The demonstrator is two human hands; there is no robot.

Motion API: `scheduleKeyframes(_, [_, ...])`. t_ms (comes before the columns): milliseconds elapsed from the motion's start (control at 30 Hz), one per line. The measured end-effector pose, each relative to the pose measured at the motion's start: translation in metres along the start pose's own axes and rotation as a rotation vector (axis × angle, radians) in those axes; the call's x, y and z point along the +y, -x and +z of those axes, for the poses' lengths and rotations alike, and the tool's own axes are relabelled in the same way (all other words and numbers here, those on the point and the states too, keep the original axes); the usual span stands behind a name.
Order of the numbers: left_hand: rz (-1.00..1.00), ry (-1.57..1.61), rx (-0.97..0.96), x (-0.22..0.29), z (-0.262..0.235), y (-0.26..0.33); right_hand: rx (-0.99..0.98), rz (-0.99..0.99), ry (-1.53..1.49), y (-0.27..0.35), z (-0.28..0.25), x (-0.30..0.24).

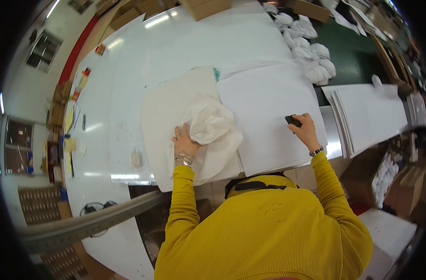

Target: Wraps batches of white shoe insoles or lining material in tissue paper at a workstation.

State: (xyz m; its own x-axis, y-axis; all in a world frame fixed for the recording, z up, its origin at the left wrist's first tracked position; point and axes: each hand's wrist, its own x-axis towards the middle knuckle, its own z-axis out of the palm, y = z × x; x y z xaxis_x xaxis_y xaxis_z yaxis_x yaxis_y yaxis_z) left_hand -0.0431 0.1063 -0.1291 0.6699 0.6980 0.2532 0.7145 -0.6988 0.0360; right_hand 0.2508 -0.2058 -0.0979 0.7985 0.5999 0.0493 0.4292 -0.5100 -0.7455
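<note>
Crumpled sheet (pixel 213 121): left of white stack (pixel 273 107) | left hand (pixel 186 146): fingers apart, laid on it, apparently steadying it | right hand (pixel 306 132): over white stack, fingers clamped on black block (pixel 293 121), likely leaving one end free

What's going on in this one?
A person stands at a pale, glossy table. The left hand lies, fingers spread, against the crumpled part of a cream sheet. The right hand grips a small black object, too unclear to identify, over the white sheets beside it. White bundles lie further off, at the upper right.
</note>
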Motion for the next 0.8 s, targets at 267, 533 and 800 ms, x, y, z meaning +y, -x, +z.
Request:
scheduleKeyframes(267, [-0.204, 0.211, -0.418, 0.011, -0.010, -0.061, 0.048, -0.053, 0.208, 0.085, -0.024, 0.042])
scheduleKeyframes(533, [0.582, 0.413, 0.460, 0.228, -0.046, -0.064, 0.030, -0.077, 0.378, 0.091, -0.026, 0.045])
scheduleKeyframes(800, [0.762, 0.676, -0.163, 0.288, 0.001, 0.004, 0.007, -0.081, 0.399, 0.100, -0.027, 0.050])
